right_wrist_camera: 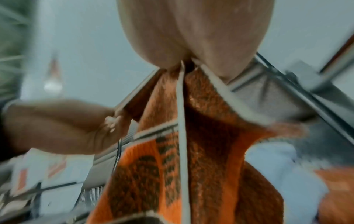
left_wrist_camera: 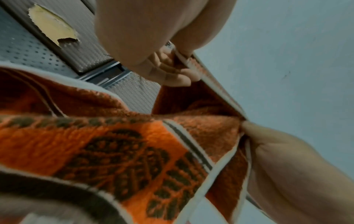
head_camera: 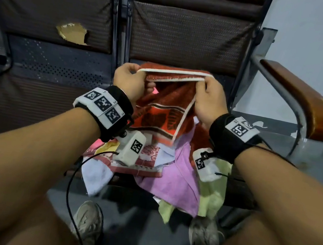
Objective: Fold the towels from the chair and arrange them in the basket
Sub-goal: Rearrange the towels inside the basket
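Observation:
An orange towel (head_camera: 158, 109) with a dark leaf pattern and a white hem hangs doubled over between both hands, above the chair seat. My left hand (head_camera: 129, 78) pinches its top edge at the left corner. My right hand (head_camera: 206, 95) pinches the same edge at the right corner. The left wrist view shows the towel (left_wrist_camera: 99, 148) close up, with the left hand (left_wrist_camera: 172, 71) curled on the hem. In the blurred right wrist view the right hand (right_wrist_camera: 191, 60) grips the hem of the towel (right_wrist_camera: 172, 151). No basket is in view.
A heap of loose towels lies on the chair seat: a pink one (head_camera: 177, 178), a pale blue one (head_camera: 97, 173), a light green one (head_camera: 215, 188). A wooden armrest (head_camera: 301, 98) stands at the right. The left backrest has a torn patch (head_camera: 73, 33).

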`<state>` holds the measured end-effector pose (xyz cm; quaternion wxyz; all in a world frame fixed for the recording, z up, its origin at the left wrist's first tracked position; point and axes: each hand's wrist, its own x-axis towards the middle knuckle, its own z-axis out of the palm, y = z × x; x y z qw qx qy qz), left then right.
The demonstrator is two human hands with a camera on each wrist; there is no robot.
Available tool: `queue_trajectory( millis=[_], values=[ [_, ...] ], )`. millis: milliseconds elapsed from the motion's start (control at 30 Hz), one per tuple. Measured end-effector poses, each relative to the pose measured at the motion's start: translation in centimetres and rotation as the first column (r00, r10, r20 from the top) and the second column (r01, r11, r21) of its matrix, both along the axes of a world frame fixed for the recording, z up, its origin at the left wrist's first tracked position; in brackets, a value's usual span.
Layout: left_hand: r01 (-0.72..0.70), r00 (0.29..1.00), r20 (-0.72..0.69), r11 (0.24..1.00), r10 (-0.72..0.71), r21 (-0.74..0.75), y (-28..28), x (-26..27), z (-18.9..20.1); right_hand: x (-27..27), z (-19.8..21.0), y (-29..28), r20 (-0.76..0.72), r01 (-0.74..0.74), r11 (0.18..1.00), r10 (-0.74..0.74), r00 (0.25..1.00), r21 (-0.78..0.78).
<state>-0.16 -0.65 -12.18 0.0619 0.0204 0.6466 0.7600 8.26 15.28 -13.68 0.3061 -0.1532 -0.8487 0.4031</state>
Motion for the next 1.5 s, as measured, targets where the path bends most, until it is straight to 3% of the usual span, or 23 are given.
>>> queue_trajectory(
  millis=[100, 200, 300, 433, 567, 633, 700, 800, 867, 933, 1067, 1167, 1233, 1333, 1433, 1500],
  values=[
    [0.024, 0.999, 0.019, 0.991, -0.027, 0.13, 0.9, -0.1, 1.0, 0.3, 1.2, -0.1, -0.112, -0.039, 0.999, 0.042, 0.993, 0.025],
    [0.028, 0.992, 0.111, 0.979, -0.051, 0.202, 1.3, 0.1, 2.1, 0.9, 1.0, 0.4, -0.086, -0.047, 0.993, 0.056, 0.995, 0.107],
    [0.04, 0.972, 0.218, 0.975, -0.089, 0.22, 0.6, -0.4, 2.3, 1.5, -0.5, 1.1, 0.109, -0.162, 0.956, 0.139, 0.984, 0.244],
    [0.3, 0.919, 0.221, 0.943, -0.327, 0.145, 0.1, -0.9, 1.9, 2.0, -2.9, 1.8, 0.494, -0.332, 0.836, 0.086, 0.865, 0.436],
    [0.244, 0.943, 0.215, 0.968, -0.252, 0.065, -0.5, -1.9, 0.8, 2.8, -4.2, 2.3, 0.747, -0.434, 0.819, 0.011, 0.665, 0.374],
    [0.207, 0.95, 0.222, 0.976, -0.218, 0.073, -1.3, -2.4, 0.4, 2.9, -4.0, 2.8, 0.783, -0.426, 0.845, 0.014, 0.622, 0.324],
    [0.143, 0.963, 0.221, 0.987, -0.155, 0.072, -1.9, -2.7, 0.0, 2.8, -3.3, 3.6, 0.709, -0.327, 0.872, -0.031, 0.705, 0.364],
    [0.026, 0.956, 0.288, 0.993, -0.059, 0.117, -2.2, -3.0, -0.4, 2.4, -1.9, 5.1, 0.369, 0.018, 0.941, -0.15, 0.917, 0.337],
    [0.011, 0.954, 0.296, 0.996, -0.037, 0.088, -2.1, -3.0, -0.3, 1.9, -1.3, 5.5, 0.204, 0.134, 0.95, -0.195, 0.959, 0.281],
    [0.115, 0.96, 0.26, 0.993, -0.108, -0.012, -2.0, -3.2, -0.1, 1.6, -1.3, 5.5, 0.159, 0.159, 0.956, -0.202, 0.966, 0.248],
    [0.268, 0.951, 0.173, 0.962, -0.255, -0.055, -2.5, -3.7, 0.0, 1.8, -1.9, 6.0, 0.21, 0.121, 0.965, -0.172, 0.962, 0.233],
    [0.192, 0.973, 0.144, 0.979, -0.181, -0.062, -3.4, -4.8, -1.2, 2.7, -2.7, 6.9, 0.324, -0.004, 0.959, -0.092, 0.942, 0.284],
    [0.132, 0.99, 0.08, 0.976, -0.12, -0.17, -4.3, -5.4, -2.5, 3.3, -3.4, 7.4, 0.448, -0.148, 0.945, 0.002, 0.894, 0.292],
    [0.047, 0.994, -0.066, 0.902, -0.084, -0.428, -5.5, -6.1, -4.7, 4.0, -3.7, 7.9, 0.508, -0.26, 0.928, 0.095, 0.856, 0.265],
    [0.019, 0.996, -0.061, 0.829, -0.065, -0.559, -6.1, -6.4, -5.8, 4.1, -3.5, 7.9, 0.479, -0.271, 0.941, 0.146, 0.866, 0.203],
    [0.077, 0.994, -0.019, 0.826, -0.105, -0.558, -5.9, -6.2, -5.7, 3.8, -3.3, 7.6, 0.451, -0.284, 0.937, 0.167, 0.876, 0.204]
  ],
)
